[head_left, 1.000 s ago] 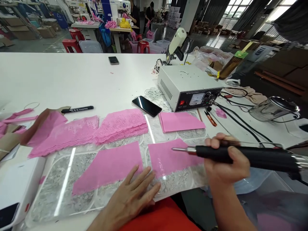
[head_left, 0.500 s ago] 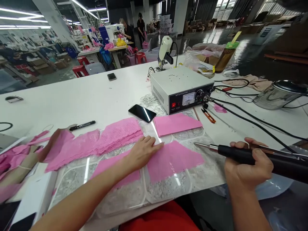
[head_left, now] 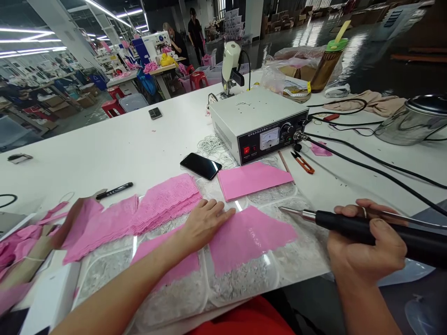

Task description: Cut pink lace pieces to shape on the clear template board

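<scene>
My left hand (head_left: pixel 206 223) lies with fingers stretched out at the left edge of a pink fabric piece (head_left: pixel 251 237) on the clear-covered table front. Under my left wrist and forearm is another flat pink piece (head_left: pixel 181 270). Gripped in my right hand (head_left: pixel 370 246) is a black handpiece (head_left: pixel 342 225). Its pointed metal tip is aimed left, just above the right side of the fabric. A thin silver tool (head_left: pixel 394 217), perhaps tweezers, also lies in that hand. Pink lace-edged stacks (head_left: pixel 167 202) and a smooth pink stack (head_left: pixel 253 179) lie beyond my left hand.
A control box (head_left: pixel 258 121) with a lit red switch stands behind the fabric, cables (head_left: pixel 366 160) running right. Around it are a phone (head_left: pixel 200 165), orange-handled snips (head_left: pixel 303 163), a marker (head_left: pixel 114 190), a bottle (head_left: pixel 328 65) and a glass jar (head_left: pixel 408 123). Two people work in the distance.
The view has shifted slightly. Both hands hold nearly the same places and grips. The lower right edge of the pink piece now looks wavier.
</scene>
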A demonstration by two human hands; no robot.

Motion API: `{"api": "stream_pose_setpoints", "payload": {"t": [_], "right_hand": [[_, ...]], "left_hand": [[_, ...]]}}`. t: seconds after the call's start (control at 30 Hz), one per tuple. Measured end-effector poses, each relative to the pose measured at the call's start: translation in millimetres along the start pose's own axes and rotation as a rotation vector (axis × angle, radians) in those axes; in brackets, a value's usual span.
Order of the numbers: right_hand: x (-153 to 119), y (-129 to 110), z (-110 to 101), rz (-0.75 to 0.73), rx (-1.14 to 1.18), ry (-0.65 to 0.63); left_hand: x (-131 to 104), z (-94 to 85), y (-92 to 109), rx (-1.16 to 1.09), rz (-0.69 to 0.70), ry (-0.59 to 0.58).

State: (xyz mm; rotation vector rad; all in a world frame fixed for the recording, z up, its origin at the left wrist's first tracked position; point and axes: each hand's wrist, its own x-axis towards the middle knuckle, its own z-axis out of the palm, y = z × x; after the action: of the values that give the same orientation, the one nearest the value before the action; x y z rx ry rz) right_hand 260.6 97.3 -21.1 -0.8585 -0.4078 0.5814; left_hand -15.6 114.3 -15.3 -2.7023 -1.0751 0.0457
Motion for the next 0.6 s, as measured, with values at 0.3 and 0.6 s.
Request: {"api": "stream_pose_setpoints", "payload": {"t": [0.3, 0.6], "right_hand": [[1, 1, -1, 0.014, 0.031, 0.027], [-1, 2, -4, -0.017, -0.030, -0.044]], "left_hand": [[-6, -6.0, -1, 0.004, 0.008, -0.025], [6, -8.1, -6, -0.013, 0.048, -0.043]]}}
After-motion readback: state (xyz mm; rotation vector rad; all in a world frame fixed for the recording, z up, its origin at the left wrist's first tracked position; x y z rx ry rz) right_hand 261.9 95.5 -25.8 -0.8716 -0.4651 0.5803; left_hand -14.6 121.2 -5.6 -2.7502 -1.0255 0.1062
